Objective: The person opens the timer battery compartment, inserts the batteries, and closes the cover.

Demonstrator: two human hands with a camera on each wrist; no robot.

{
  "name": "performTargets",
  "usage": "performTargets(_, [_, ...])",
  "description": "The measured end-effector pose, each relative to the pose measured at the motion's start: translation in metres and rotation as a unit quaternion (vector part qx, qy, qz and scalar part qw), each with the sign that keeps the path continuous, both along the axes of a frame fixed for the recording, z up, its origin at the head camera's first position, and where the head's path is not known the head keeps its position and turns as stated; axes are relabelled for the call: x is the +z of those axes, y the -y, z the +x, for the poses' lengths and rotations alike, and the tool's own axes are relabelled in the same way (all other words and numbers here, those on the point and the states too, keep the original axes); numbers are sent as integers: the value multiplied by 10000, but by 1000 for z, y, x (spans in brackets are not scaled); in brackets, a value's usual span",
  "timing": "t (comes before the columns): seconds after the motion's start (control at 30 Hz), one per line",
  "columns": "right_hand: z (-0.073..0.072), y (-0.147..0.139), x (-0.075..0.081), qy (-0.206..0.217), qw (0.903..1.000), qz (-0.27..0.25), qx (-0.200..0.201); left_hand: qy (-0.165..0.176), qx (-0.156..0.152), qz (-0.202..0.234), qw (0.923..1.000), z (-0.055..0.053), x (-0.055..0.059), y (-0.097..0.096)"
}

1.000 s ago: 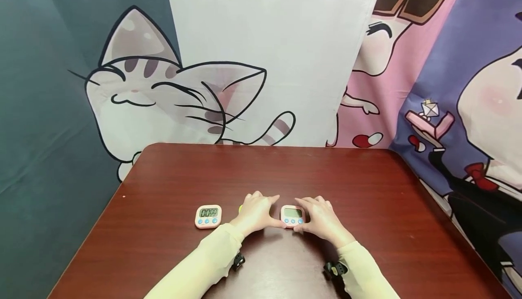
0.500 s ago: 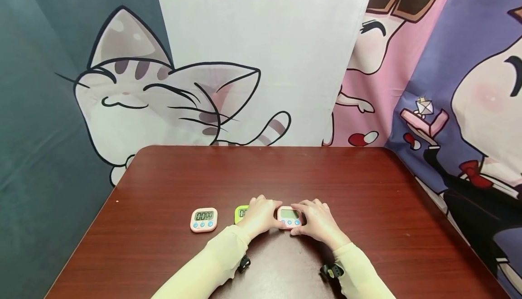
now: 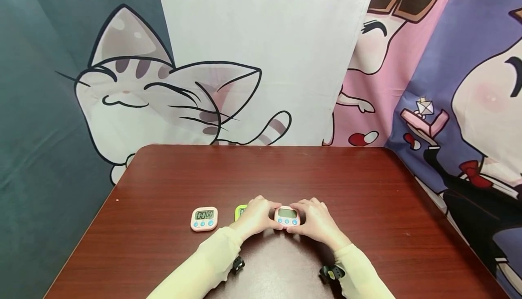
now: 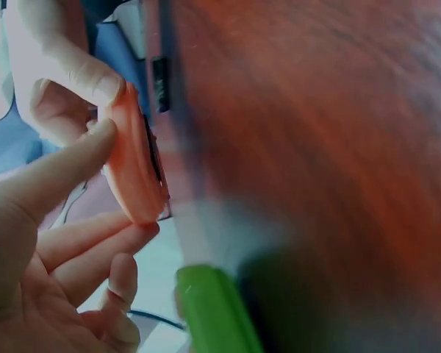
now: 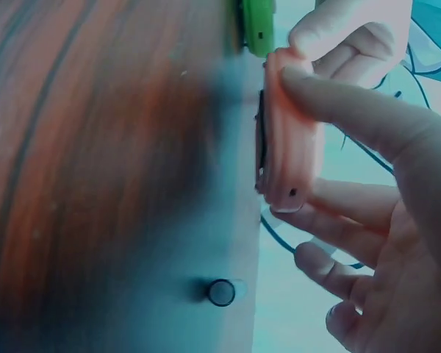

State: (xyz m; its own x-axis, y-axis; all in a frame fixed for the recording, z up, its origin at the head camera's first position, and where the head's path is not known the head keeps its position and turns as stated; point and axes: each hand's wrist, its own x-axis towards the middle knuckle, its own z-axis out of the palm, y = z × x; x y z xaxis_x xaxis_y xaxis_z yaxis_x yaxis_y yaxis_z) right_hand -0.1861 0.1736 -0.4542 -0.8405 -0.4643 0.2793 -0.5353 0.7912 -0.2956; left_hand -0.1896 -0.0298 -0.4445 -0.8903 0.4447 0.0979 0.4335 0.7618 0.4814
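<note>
A pink kitchen timer (image 3: pixel 287 217) with a blank display and blue buttons is between my two hands in the head view. My left hand (image 3: pixel 255 216) pinches its left side, thumb on the near edge and fingers on the far edge. From the other side my right hand (image 3: pixel 317 221) pinches it the same way. Both wrist views show the timer edge-on, its pink casing (image 4: pixel 128 158) between thumb and fingertips. A green timer (image 3: pixel 240 211) lies partly hidden behind my left hand. Further left is another pink timer (image 3: pixel 204 219), its display reading zeros.
The timers are on a reddish-brown wooden table (image 3: pixel 261 172). Printed cartoon curtains (image 3: pixel 261 27) hang behind and beside it. A small dark cylinder (image 5: pixel 222 292) stands on the tabletop in the right wrist view; its kind is unclear.
My hands have closed in on the blank pink timer and now grip its edges; earlier, fingers stood apart from it. It has shifted slightly left. The head view has shifted a little.
</note>
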Motion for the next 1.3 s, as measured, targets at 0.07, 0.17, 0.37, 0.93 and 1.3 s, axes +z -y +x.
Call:
performTargets(0.07, [2,1,2,-15,9998,-189,83,-5,14,155,9999,2,4,5])
performTargets(0.17, [4,4,5,-20,9991,-389,142,-73,15,259,9996,4,8,12])
performTargets(0.37, [9,12,10,-59,9990,-436,101,-65,-92,632,9979,8,12,23])
performTargets(0.93, [20,33,22,1719,9743,-1450,141,-188,408,1628,9856,26,24,38])
performTargets(1.3, [25,40,28,3259,8872,-3200,663,-1546,816,1474,9735,41,21,36])
